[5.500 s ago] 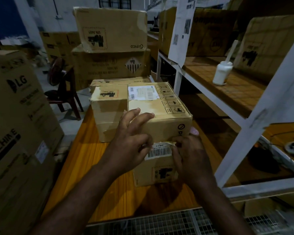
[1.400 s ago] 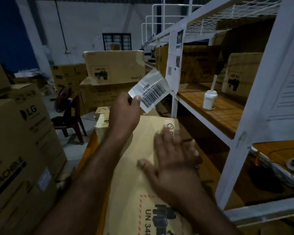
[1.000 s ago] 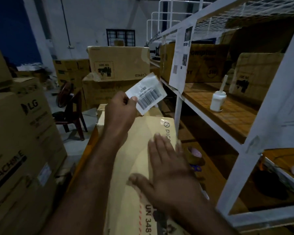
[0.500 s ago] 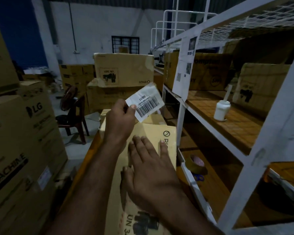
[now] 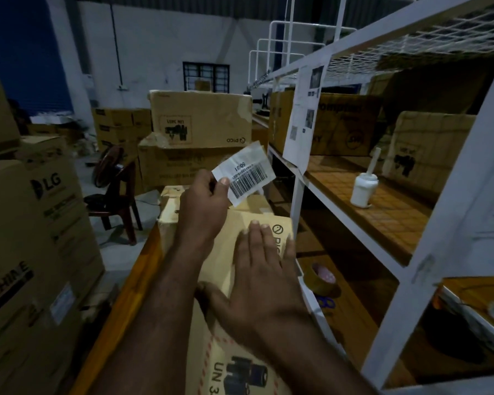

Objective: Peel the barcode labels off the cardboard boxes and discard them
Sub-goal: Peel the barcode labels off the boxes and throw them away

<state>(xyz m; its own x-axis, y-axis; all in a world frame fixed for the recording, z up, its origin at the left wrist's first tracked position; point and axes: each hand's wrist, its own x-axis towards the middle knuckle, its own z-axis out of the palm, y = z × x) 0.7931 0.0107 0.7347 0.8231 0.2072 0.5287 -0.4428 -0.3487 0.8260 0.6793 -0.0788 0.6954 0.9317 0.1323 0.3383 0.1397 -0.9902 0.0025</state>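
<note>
A peeled white barcode label point(image 5: 244, 174) is raised above the boxes, pinched at its left edge between the thumb and fingers of my left hand point(image 5: 204, 205). Below it lies a tan cardboard box point(image 5: 231, 232) with a PICO mark and a UN sticker, tilted toward me. My right hand point(image 5: 258, 276) lies flat on that box with straight, spread fingers. A second cardboard box point(image 5: 170, 206) sits just behind it on the yellow wooden table point(image 5: 120, 309).
A white metal rack point(image 5: 451, 232) stands at the right; its wooden shelf carries a white glue bottle point(image 5: 364, 186) and cardboard boxes. A roll of brown tape point(image 5: 321, 277) lies on the lower shelf. Large LG boxes point(image 5: 32, 238) rise at the left. A chair point(image 5: 116, 201) and stacked boxes stand behind.
The label came off the box and my left hand lifted it up. My right hand slid across the box top, which is now tilted toward me.
</note>
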